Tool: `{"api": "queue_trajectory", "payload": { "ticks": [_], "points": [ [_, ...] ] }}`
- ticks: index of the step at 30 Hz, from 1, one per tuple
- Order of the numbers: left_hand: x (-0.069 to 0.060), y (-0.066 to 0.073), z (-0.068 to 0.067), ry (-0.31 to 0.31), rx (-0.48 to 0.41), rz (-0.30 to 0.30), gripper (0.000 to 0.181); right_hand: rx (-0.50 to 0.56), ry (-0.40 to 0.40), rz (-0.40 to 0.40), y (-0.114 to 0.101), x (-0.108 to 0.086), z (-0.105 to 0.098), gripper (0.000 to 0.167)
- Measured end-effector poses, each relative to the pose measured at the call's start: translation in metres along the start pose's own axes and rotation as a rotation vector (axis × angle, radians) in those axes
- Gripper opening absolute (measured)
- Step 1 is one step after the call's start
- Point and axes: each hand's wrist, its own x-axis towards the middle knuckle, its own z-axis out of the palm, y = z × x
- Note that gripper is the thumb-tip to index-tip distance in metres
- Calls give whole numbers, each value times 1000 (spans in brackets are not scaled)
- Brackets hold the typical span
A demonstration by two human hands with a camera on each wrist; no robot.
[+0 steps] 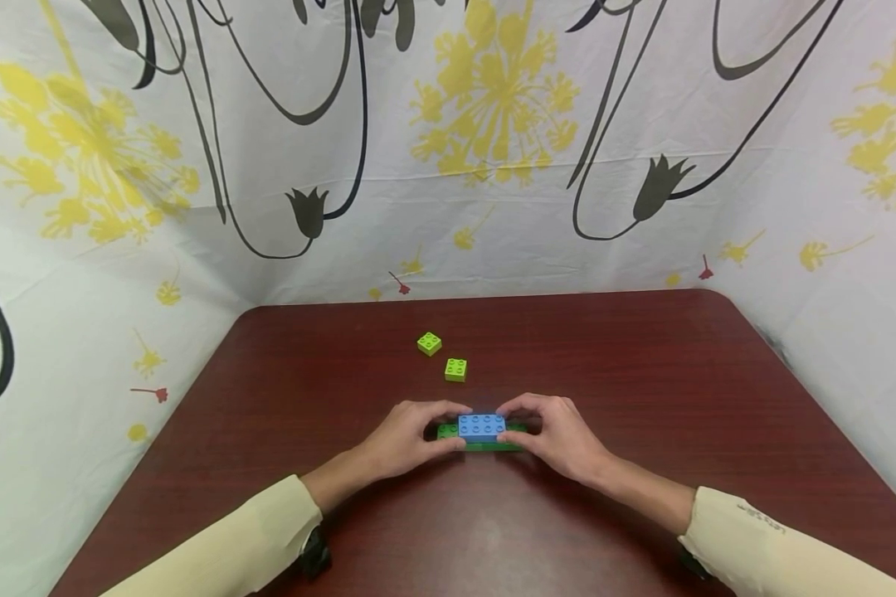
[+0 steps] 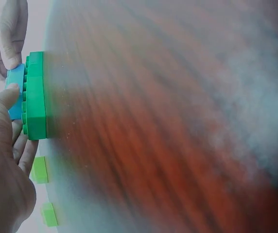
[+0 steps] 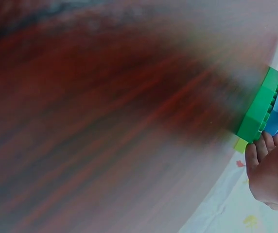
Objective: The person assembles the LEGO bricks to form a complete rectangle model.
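Note:
A blue brick [image 1: 481,426] with studs on top sits over the middle of a longer green brick [image 1: 485,447], whose studded ends show on both sides. My left hand [image 1: 405,434] pinches the left end of the blue brick between thumb and fingers. At its right end, my right hand [image 1: 566,438] grips the same brick, thumb in front and fingers behind. In the left wrist view the blue brick [image 2: 15,80] stands against the studs of the green brick [image 2: 35,97]. Whether it is pressed fully down, I cannot tell.
Two small lime-green bricks, one [image 1: 456,370] just behind the hands and another [image 1: 429,343] farther back to the left, lie on the dark red-brown table [image 1: 605,356]. A white patterned cloth [image 1: 448,240] hangs behind the table and along its sides.

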Motion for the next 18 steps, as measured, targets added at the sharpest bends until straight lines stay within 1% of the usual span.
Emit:
{"api": "queue_trajectory", "payload": {
  "ticks": [8, 13, 18],
  "points": [
    [0, 0, 1, 4, 9, -3, 47, -14, 3, -30, 3, -1, 0, 28],
    [0, 1, 1, 3, 17, -16, 46, -8, -14, -14, 1, 0, -1, 28],
    [0, 1, 1, 0, 15, -28, 45, 14, -50, 6, 0, 2, -2, 29]
  ]
}}
